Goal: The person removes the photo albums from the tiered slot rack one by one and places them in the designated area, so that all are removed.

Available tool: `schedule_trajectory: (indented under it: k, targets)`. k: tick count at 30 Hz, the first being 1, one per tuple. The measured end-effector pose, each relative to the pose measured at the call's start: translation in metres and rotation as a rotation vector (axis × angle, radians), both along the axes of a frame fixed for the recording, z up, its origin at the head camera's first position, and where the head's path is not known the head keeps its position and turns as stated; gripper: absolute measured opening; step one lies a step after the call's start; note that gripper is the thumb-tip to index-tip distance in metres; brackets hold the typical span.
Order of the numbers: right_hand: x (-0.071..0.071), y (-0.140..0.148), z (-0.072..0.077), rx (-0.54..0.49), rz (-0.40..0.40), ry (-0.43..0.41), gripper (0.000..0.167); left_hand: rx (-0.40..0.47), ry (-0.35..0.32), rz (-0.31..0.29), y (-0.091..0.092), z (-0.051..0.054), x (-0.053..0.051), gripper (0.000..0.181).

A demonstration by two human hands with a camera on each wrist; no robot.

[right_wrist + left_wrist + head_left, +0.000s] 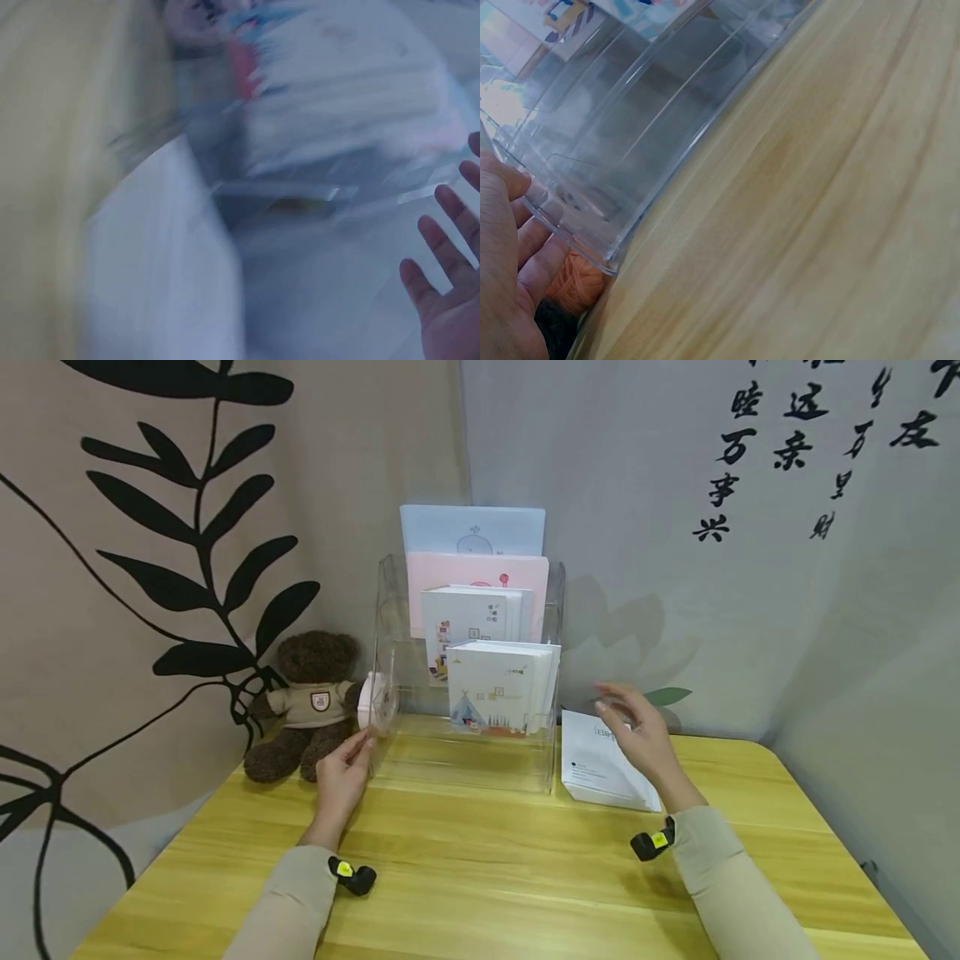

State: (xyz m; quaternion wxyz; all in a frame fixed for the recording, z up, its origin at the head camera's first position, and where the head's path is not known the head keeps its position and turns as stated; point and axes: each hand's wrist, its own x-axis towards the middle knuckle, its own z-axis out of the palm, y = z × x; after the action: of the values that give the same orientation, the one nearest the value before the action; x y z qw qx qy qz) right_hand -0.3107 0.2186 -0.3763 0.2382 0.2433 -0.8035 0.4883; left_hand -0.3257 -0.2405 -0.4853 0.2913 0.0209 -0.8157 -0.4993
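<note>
Head view: the rack (pixel 465 768) stands on the surface (pixel 480 868), books (pixel 491 685) in its tiers. Left hand (pixel 343 778) at its left side, bear (pixel 309 706) beyond; right hand (pixel 643 739) by the white book (pixel 596 752), right of the rack. Left wrist: thumb and fingers pinch the rack's side, orange yarn (pixel 577 285) beside it. Right wrist, blurred: fingers loosely spread.

brown teddy bear (pixel 306 706), seated on wooden table (pixel 480 877) | black leaf print (pixel 161 583) | black calligraphy (pixel 792 450) | orange yarn ball (pixel 577 285)

There is one left hand (pixel 342 782), one right hand (pixel 642 737) (two altogether), one bear (pixel 313 703) and one clear rack (pixel 465 768).
</note>
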Motion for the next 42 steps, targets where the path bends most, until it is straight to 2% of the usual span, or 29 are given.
schedule_trajectory:
  k: [2, 5, 8, 11, 15, 19, 22, 26, 31, 34, 37, 42]
  targets:
    - [-0.004, -0.011, 0.019, 0.013, 0.032, 0.065, 0.037, 0.006, -0.002, -0.005, 0.001, 0.000, -0.001, 0.035]
    - [-0.021, -0.026, 0.039, 0.049, 0.053, 0.167, 0.040, 0.015, 0.001, -0.013, 0.002, -0.001, -0.002, 0.034]
    - [-0.040, -0.042, 0.055, 0.091, 0.068, 0.200, 0.044, 0.023, 0.005, -0.011, 0.002, -0.002, -0.002, 0.035]
    - [-0.051, -0.060, 0.070, 0.134, 0.098, 0.150, 0.048, 0.033, 0.006, -0.008, 0.001, -0.002, -0.001, 0.037]
    - [-0.057, -0.074, 0.080, 0.184, 0.104, 0.030, 0.046, 0.046, 0.002, -0.014, 0.001, -0.002, 0.000, 0.037]
    - [-0.059, -0.078, 0.080, 0.234, 0.100, -0.115, 0.036, 0.047, -0.010, -0.027, 0.001, -0.004, 0.000, 0.036]
    - [-0.060, -0.080, 0.076, 0.275, 0.118, -0.175, 0.033, 0.036, -0.014, -0.019, 0.000, -0.004, -0.001, 0.038]
    - [-0.061, -0.083, 0.068, 0.310, 0.138, -0.140, 0.034, 0.024, -0.014, 0.001, -0.001, -0.002, -0.001, 0.039]
    - [-0.061, -0.085, 0.062, 0.331, 0.177, 0.020, 0.035, 0.017, -0.021, 0.012, -0.003, 0.001, -0.002, 0.037]
    - [-0.061, -0.086, 0.061, 0.325, 0.209, 0.072, 0.036, 0.014, -0.023, 0.013, -0.003, 0.002, -0.003, 0.037]
    - [-0.059, -0.086, 0.061, 0.295, 0.221, 0.052, 0.036, 0.016, 0.000, 0.015, -0.003, 0.002, -0.004, 0.037]
    - [-0.055, -0.082, 0.048, 0.180, 0.228, -0.075, 0.035, 0.030, 0.016, 0.005, -0.001, 0.000, -0.003, 0.033]
